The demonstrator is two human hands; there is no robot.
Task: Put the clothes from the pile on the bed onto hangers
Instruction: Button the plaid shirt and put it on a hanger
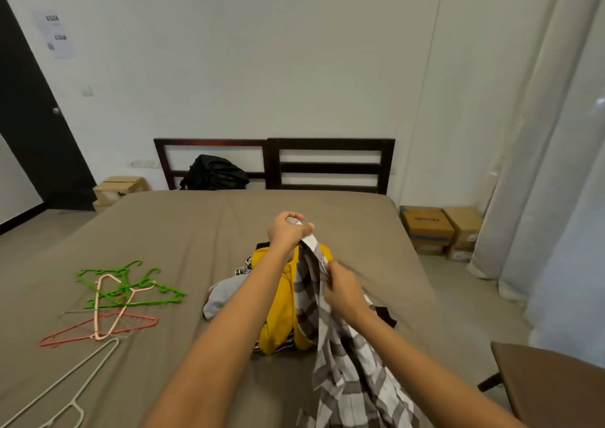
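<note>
The bed [163, 231] carries three green plastic hangers [137, 303], one pale pink hanger [96, 309], one red wire hanger [45, 343] and one white wire hanger [111, 344] at eight o'clock, plus one black backpack [214, 172] at eleven o'clock.

We had open sheet on the bed [163, 231] between the tangle of hangers [121, 296] at our left and the clothes pile [281, 300]. Past the pile it ran free to the headboard [330, 168], where a black bag [214, 172] sat. The plaid shirt [343, 362], gripped by our left hand [288, 228] and right hand [343, 288], curtained the near right side; a brown chair [550, 378] crowded that edge.
</note>
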